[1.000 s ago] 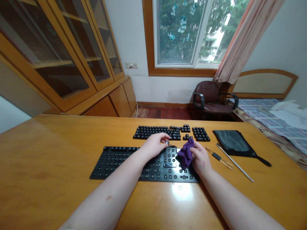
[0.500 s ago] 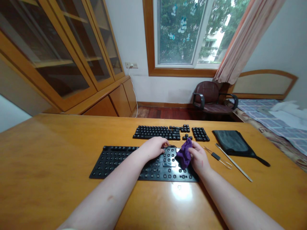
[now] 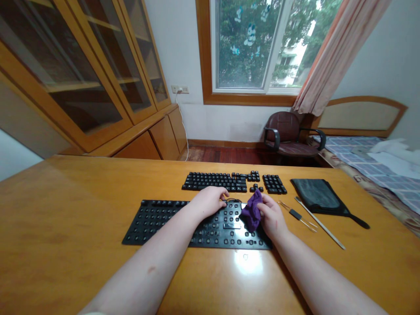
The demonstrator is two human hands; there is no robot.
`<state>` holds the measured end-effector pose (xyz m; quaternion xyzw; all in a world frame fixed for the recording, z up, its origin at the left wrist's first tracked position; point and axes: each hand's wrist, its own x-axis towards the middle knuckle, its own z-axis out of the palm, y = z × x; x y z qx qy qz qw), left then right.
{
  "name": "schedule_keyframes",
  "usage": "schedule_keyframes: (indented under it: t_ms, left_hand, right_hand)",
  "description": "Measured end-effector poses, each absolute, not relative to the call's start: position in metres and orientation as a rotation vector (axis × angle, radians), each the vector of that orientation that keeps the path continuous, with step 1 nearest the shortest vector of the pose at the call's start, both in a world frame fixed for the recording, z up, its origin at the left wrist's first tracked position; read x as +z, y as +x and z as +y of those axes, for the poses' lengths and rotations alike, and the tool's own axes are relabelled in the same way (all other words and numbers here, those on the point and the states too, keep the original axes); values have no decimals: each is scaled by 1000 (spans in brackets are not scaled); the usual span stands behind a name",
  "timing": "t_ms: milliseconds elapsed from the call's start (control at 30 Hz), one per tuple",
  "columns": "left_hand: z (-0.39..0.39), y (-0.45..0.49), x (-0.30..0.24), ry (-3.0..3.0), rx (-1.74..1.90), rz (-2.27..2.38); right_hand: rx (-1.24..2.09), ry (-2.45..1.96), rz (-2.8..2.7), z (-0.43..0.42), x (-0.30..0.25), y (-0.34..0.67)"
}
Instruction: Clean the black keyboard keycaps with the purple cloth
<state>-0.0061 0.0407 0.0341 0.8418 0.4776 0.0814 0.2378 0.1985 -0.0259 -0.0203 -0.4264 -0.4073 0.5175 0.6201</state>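
A black keyboard base stripped of its keycaps lies across the desk under both arms, and a dark cable shows at its far edge. My left hand is over that far edge beside the cable, thumb and forefinger apart with nothing seen between them. Its other fingers are mostly hidden. My right hand grips a crumpled purple cloth between thumb and fingers. The cloth hangs over the base's right part and hides some of it.
Black keycaps sit in keyboard order behind the base. On the right lie a wire keycap puller, a thin pale stick-like brush and a black mesh pouch with a strap. The wooden desk ends before a chair.
My left thumb and forefinger have shifted slightly and look further apart. The right hand and the purple cloth have barely moved.
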Motion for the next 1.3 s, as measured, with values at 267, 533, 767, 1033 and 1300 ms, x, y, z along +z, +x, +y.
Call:
schedule_keyframes:
  t_ms: [267,533,767,1033,1300]
  left_hand:
    - [41,-7,34,2232,296,1296]
    - [41,-5,31,2194,262,1265]
    - [38,-2,30,2337,251,1271]
    - [39,-2,30,2386,212,1232]
    - [42,-4,28,2287,215,1214]
  right_hand:
    - [1204,-995,-944,-27,-18,199]
    - [1184,-1010,-963,-26,-21,199]
    - [1189,-991,-967,-26,-21,198]
    - [1168,-1025,-972,-27,-19,198]
    - [1185,-1037,-969,-27,-19,198]
